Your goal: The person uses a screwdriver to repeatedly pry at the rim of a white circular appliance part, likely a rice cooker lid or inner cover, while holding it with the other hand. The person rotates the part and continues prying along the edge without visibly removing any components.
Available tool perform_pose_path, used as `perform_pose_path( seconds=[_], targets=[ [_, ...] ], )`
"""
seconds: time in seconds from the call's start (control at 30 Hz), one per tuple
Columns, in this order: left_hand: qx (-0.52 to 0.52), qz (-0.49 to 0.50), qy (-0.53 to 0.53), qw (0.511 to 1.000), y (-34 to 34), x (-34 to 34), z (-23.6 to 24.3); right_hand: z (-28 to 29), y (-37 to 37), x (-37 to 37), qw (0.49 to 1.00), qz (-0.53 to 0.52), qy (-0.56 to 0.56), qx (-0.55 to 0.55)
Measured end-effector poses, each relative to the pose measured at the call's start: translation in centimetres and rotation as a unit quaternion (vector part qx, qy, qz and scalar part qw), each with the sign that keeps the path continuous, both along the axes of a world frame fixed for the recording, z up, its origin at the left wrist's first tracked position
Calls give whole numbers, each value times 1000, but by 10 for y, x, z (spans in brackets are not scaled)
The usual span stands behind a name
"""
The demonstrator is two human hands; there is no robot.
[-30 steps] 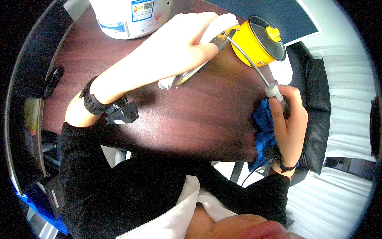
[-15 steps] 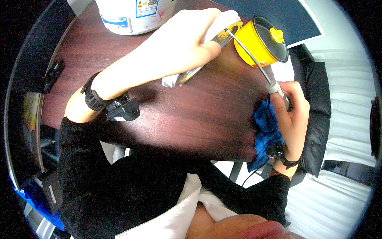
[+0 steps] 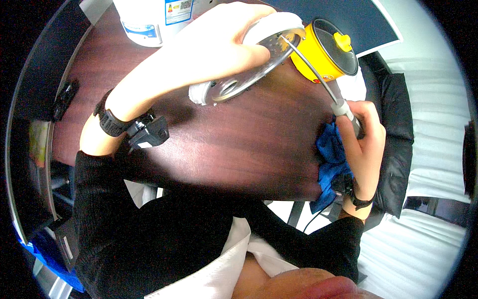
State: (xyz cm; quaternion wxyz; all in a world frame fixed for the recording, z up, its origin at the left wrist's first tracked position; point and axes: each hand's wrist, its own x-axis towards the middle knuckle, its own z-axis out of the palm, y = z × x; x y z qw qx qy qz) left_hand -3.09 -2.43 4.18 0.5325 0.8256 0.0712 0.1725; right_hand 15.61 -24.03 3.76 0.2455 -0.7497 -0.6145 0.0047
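Observation:
My left hand (image 3: 234,45) is closed round a round lid (image 3: 226,91) with a white rim and a metal inner plate, holding it tilted above the table. Small dark spots or holes dot the plate near its edge. In my right hand (image 3: 366,129) is a screwdriver (image 3: 314,68) with a long thin metal shaft and a grey handle. Its tip meets the metal plate close to the lid's far right rim; whether it sits in a screw is too small to tell. Behind the shaft is a yellow pot (image 3: 313,55) with a dark lid and yellow knob.
The dark reddish-brown table (image 3: 239,149) lies under both hands. A white appliance (image 3: 144,27) with stickers stands at the far left. Blue cloth (image 3: 331,154) hangs by the table's right edge, near my right wrist. A black padded item (image 3: 396,134) is farther right.
My left hand has moved slightly left and turned the lid, so more of its metal plate shows. The screwdriver has shifted slightly left, its tip still at the lid.

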Motion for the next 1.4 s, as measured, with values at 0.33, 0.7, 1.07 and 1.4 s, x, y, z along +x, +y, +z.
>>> perform_pose_path(
  seconds=[0.33, 0.7, 1.07, 1.4],
  targets=[
    [-72, 10, -11, 997, -18, 3, 7, 2, -11, -6, 999, -36, 8, 37],
    [-21, -12, -46, 999, -18, 0, -3, 1, -18, -13, 997, -30, 34, 55],
    [9, -5, -37, 999, -17, 0, -6, 3, -17, -15, 998, -39, 11, 47],
    [126, 64, -17, 990, -30, 0, -3, 7, -21, -20, 998, -57, 1, 19]
  ],
)
